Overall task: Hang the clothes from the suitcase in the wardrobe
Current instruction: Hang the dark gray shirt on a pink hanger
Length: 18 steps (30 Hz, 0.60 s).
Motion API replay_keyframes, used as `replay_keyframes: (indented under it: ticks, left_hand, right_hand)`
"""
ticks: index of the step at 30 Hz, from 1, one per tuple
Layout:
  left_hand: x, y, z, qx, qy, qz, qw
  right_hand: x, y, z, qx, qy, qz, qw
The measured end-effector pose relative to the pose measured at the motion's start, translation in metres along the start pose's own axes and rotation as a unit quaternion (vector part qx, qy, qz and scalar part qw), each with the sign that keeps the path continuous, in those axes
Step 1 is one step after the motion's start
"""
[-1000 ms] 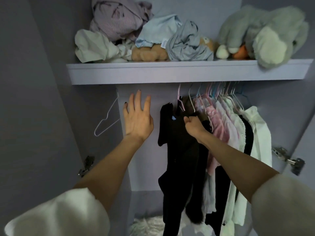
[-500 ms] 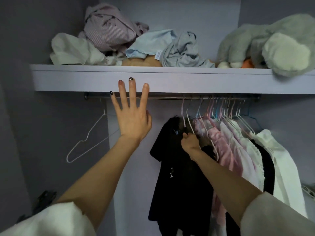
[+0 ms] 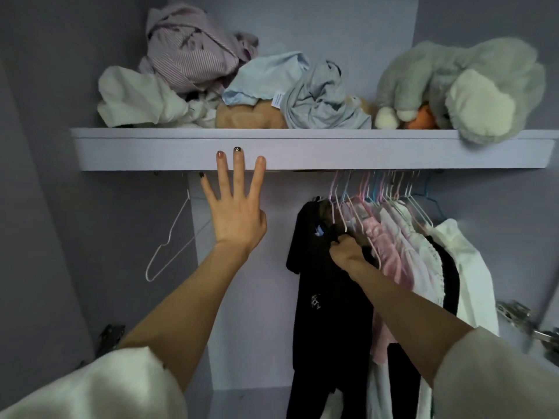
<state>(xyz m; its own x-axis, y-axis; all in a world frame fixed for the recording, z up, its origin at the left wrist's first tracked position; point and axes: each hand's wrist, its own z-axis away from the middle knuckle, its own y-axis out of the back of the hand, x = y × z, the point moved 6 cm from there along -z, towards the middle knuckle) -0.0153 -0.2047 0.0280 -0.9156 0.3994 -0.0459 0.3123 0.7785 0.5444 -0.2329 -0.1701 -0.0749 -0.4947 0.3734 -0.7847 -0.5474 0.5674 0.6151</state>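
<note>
Reaching up, the left hand [image 3: 234, 219] is flat and spread wide, fingers [image 3: 239, 164] against the front edge of the shelf [image 3: 393, 152], grasping nothing; it looks like a way to stay steady. The right hand [image 3: 346, 252] has its grip clenched on the top of the black top [image 3: 326, 297], probably to settle it on its hanger. That top hangs from the rail at the left end of the row, touching the pink clothes [image 3: 381, 246] beside it. One white hanger [image 3: 172, 240] hangs bare to the left, well apart, maybe for the next piece.
</note>
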Motion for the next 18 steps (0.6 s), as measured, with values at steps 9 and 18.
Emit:
replay_keyframes:
  ticks: [9, 18]
  left_hand:
    - [-0.005, 0.03, 0.038, -0.18, -0.042, 0.035, 0.982]
    - [-0.011, 0.06, 0.185, -0.279, 0.02, 0.079, 0.957]
  right_hand:
    - [-0.013, 0.022, 0.087, -0.026, 0.117, 0.128, 0.984]
    - [0.029, -0.011, 0.199, -0.064, 0.346, 0.179, 0.919]
